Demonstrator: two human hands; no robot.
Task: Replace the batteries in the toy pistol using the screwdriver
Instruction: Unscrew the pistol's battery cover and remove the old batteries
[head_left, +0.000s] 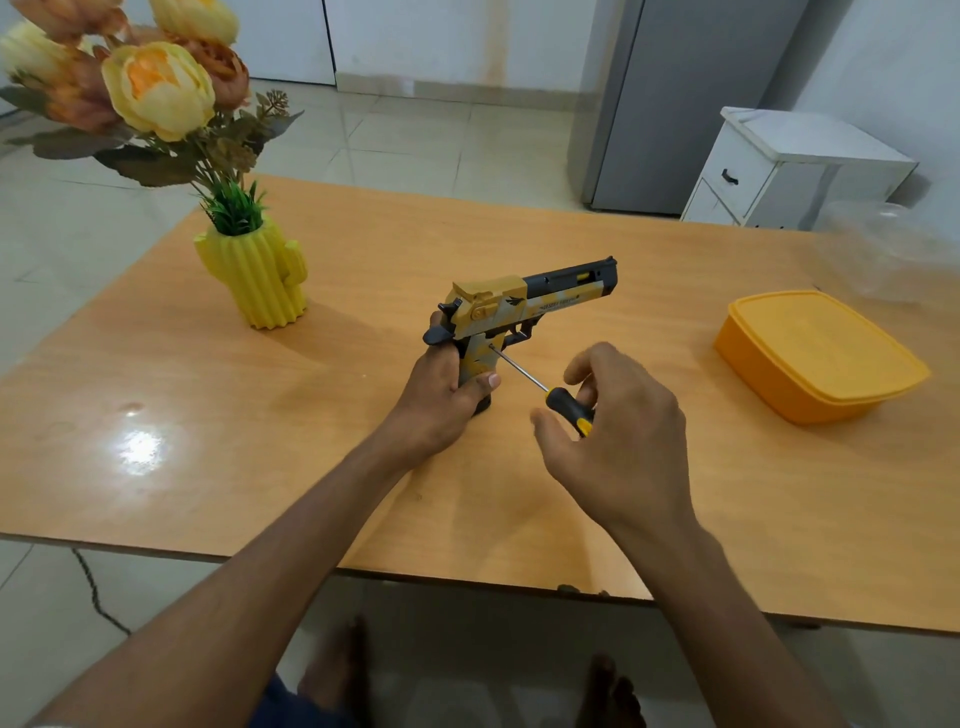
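A yellow and black toy pistol (524, 301) stands upright on the wooden table (260, 415), its barrel pointing right. My left hand (441, 395) grips its handle from the left, thumb across the front. A screwdriver (550, 392) with a black and yellow handle has its thin metal shaft slanting up-left, and its tip sits on the upper part of the grip. My right hand (618, 436) pinches the screwdriver handle between thumb and fingers. No batteries are in sight.
A yellow cactus-shaped vase (260, 275) with artificial flowers stands at the table's left. An orange lidded box (815, 353) lies at the right, with a clear plastic container (883, 249) behind it. The table's near edge runs just past my forearms.
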